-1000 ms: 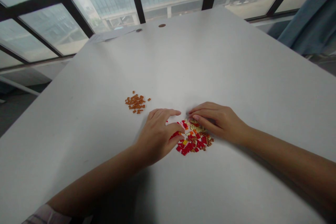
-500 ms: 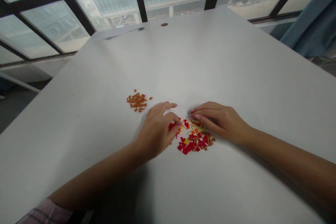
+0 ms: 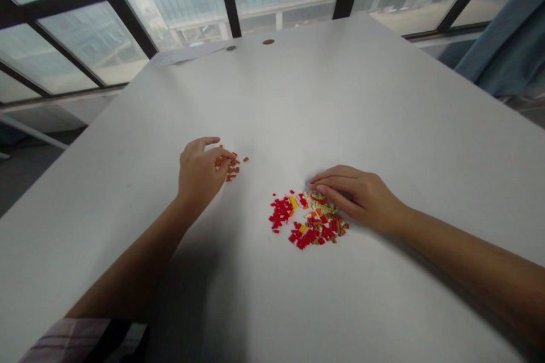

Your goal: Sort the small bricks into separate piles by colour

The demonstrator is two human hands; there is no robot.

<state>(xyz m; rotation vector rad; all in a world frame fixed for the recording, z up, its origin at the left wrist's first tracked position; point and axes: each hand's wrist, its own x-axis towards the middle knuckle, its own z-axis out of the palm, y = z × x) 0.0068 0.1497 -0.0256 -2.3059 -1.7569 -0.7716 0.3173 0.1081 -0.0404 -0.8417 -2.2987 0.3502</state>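
Observation:
My left hand [image 3: 199, 173] is over the pile of small orange-brown toy bricks [image 3: 232, 170], covering part of it. Its thumb and index finger come together in a pinch; whatever sits between the tips is too small to make out. My right hand [image 3: 361, 195] rests on the table at the far right side of a mixed pile, fingers pressed together and their tips partly hidden. Cream bricks [image 3: 321, 204] lie under and beside its thumb. Nearer to me are red bricks [image 3: 313, 233] mixed with brown ones [image 3: 340, 226]. A separate cluster of red bricks [image 3: 281, 212] lies to the left.
A yellow brick [image 3: 293, 202] stands out between the red clusters. The white table [image 3: 272, 108] reaches to dark-framed windows [image 3: 225, 0]. Two round discs [image 3: 268, 42] and a pale sheet [image 3: 187, 55] are at its far edge. A blue curtain [image 3: 502, 39] hangs at right.
My left hand has moved left and away from me, from the red cluster to the orange-brown pile, uncovering the red bricks. My right hand has stayed in place.

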